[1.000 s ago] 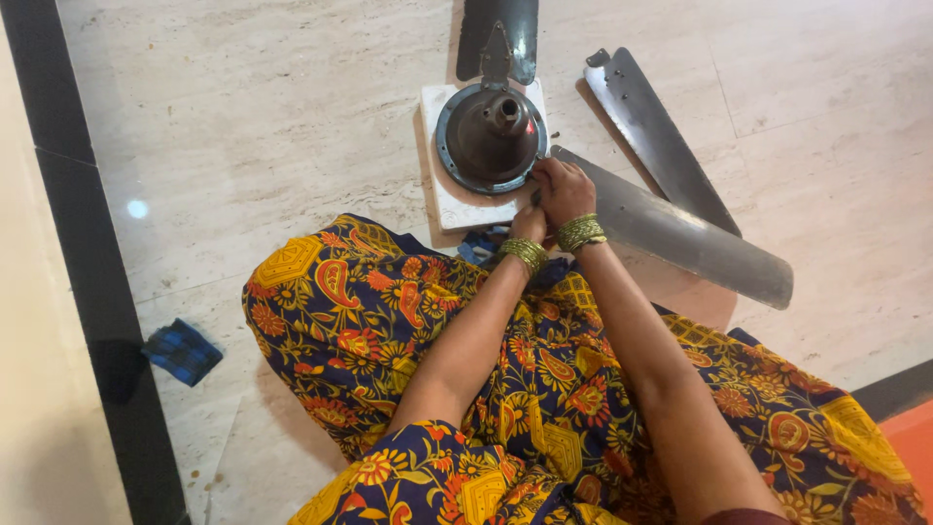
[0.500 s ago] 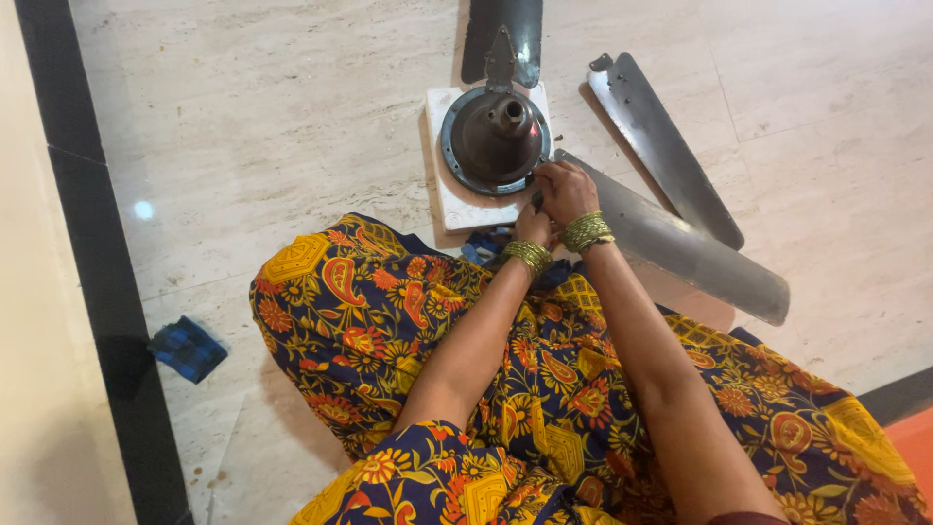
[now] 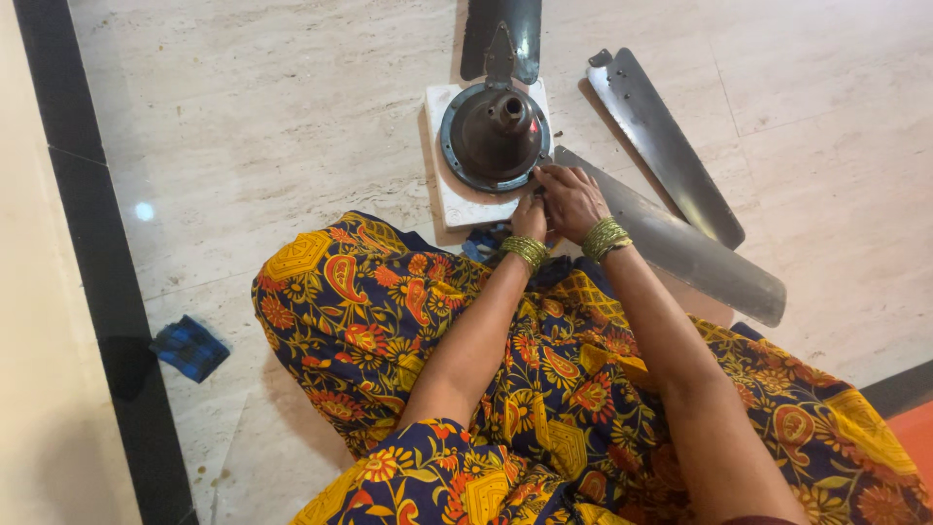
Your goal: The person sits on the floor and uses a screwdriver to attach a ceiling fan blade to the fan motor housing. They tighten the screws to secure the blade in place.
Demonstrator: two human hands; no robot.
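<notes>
The fan motor housing (image 3: 494,136), a dark round dome with a short stub shaft pointing up, sits on a white square slab (image 3: 457,199) on the pale stone floor just ahead of my knees, raised there, I judge, so its rim stays off the floor and I can get fingers under it. My right hand (image 3: 571,199) lies at the housing's near right rim, fingers bent down onto the root of the grey fan blade (image 3: 680,243) where it meets the motor; I cannot tell whether they pinch anything small. My left hand (image 3: 530,216) is tucked just beside it, below the rim, mostly hidden, and its grip I cannot tell either. That blade runs from the housing away to the right and toward me, so it fences off that side. A second loose blade (image 3: 661,141) lies right of the housing, apart from it, and a third dark blade (image 3: 501,34) points away beyond it. Left of the housing the floor gives open room out to the black border strip (image 3: 92,253), with only a blue checked cloth (image 3: 190,346) lying near that strip.
</notes>
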